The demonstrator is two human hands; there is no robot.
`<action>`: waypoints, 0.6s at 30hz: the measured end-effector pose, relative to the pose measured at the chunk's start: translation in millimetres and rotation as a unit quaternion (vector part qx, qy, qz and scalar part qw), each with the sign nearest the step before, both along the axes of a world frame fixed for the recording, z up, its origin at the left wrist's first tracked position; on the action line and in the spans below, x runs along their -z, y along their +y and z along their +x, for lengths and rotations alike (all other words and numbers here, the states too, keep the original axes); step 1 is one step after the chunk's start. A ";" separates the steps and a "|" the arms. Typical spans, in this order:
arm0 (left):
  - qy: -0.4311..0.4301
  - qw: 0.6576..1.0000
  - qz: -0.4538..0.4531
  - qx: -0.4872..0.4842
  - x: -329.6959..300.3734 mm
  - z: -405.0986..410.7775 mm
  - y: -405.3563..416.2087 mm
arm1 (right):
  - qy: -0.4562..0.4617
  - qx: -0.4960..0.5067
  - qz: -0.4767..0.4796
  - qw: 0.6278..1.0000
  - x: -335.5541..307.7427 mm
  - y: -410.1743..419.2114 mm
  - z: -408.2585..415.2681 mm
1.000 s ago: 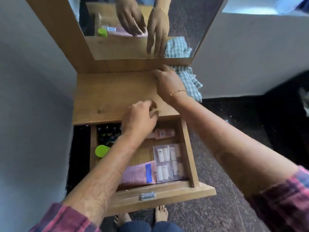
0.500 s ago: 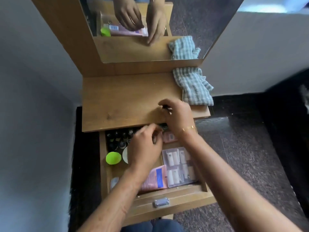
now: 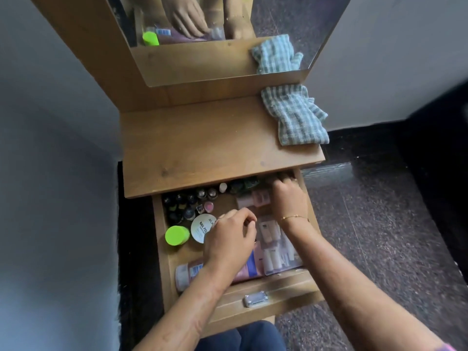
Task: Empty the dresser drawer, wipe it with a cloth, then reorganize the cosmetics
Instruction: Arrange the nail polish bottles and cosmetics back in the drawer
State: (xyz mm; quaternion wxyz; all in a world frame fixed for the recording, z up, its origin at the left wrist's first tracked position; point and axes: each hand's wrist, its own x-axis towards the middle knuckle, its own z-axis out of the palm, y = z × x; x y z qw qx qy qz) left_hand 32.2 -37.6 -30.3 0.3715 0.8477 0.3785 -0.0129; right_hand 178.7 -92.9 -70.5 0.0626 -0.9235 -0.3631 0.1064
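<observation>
The wooden drawer (image 3: 266,287) stands pulled out, full of cosmetics. Several dark nail polish bottles (image 3: 186,205) crowd its back left. In front of them are a lime-green cap (image 3: 177,235) and a white round jar (image 3: 201,228). A pink bottle (image 3: 253,198) lies near the back, a pink tube (image 3: 190,272) along the front, and a clear pouch of sachets (image 3: 276,252) at the right. My left hand (image 3: 229,240) hovers mid-drawer with fingers curled. My right hand (image 3: 288,196) reaches into the back right corner, fingertips hidden under the dresser top (image 3: 207,143). A checked cloth (image 3: 293,115) lies on the top's right end.
A mirror (image 3: 291,24) rises behind the dresser top and reflects the hands and cloth. Grey walls close in at left and behind. Dark speckled floor (image 3: 374,236) lies to the right. The drawer's metal handle (image 3: 255,298) faces me, with my knees below it.
Both hands have come down from the dresser top into the open drawer. The right hand has moved to the back right corner, the left to the middle.
</observation>
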 end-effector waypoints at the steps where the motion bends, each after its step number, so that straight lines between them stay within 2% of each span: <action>1: 0.001 1.000 0.000 0.000 1.6 -0.1 -0.2 | -0.002 -0.007 -0.025 1.000 -0.4 4.1 5.0; 4: 0.001 1.000 -0.004 -0.006 6.2 0.1 -1.2 | -0.003 -0.023 -0.085 0.996 -3.0 11.8 10.3; 10: -0.008 1.000 -0.002 -0.020 11.5 6.6 -1.7 | -0.006 -0.041 -0.115 0.993 -3.9 9.2 2.1; 15: -0.024 0.999 0.009 -0.040 12.6 15.5 2.3 | 0.004 -0.023 -0.093 0.995 -4.1 9.8 -0.6; 18: -0.032 0.998 0.018 -0.047 11.2 15.5 -1.4 | 0.011 0.006 -0.025 1.000 -7.0 -6.2 -10.4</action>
